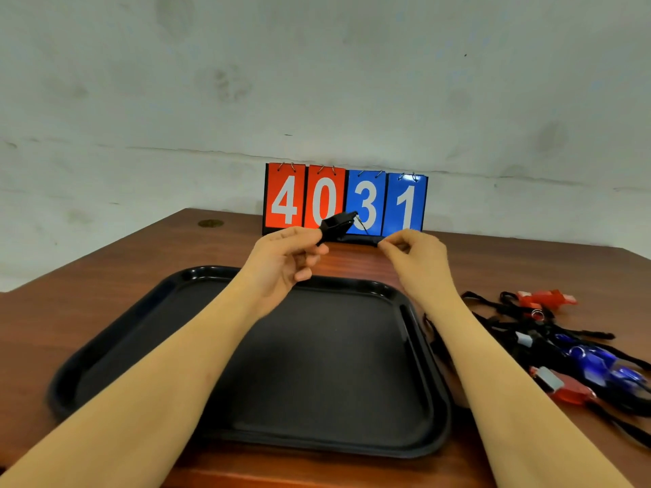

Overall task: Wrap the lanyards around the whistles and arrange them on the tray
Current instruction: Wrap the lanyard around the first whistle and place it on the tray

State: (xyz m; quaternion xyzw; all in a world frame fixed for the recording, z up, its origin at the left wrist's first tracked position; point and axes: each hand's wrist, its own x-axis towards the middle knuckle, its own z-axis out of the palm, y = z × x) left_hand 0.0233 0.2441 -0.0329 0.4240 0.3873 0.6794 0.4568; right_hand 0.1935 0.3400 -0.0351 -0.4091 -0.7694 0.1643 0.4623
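Above tray (116,350), left fingers (299,241) grip black whistle (336,225), right fingers (391,245) pinch barely visible lanyard (363,227)

Wall (317,82): pale grey-white, blotched with darker smudges, a thin crack line running across from 9 to 3 o'clock just above the table's far edge.
Table (105,269): reddish-brown wood grain, filling the lower half.
Brass disc (210,223): set in the tabletop at 10 o'clock.
Light: even, soft, with a faint sheen on the wood.
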